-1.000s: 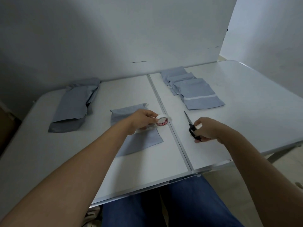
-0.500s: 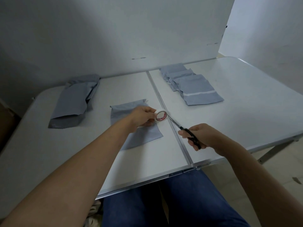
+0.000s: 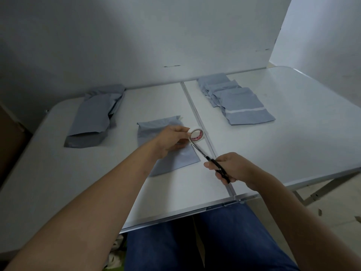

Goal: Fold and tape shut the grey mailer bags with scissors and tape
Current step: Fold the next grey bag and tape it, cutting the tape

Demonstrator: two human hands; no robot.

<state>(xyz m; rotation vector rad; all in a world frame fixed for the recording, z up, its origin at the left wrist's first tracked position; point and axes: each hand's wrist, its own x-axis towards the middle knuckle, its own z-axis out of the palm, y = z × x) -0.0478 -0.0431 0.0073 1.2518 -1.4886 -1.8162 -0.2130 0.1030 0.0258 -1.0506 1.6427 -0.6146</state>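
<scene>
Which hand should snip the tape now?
The right hand. It already grips the scissors, whose blades point at the tape roll. The left hand holds that roll over the mailer bag.

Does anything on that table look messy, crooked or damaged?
Nothing looks damaged or spilled. The stack of unfolded bags at far left is rumpled and lies askew, while the taped bags at far right overlap neatly. The bag being worked on lies slightly crooked.

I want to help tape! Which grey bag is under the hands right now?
The single grey bag in the middle, under the left hand holding the tape roll. The others sit in piles farther back.
</scene>
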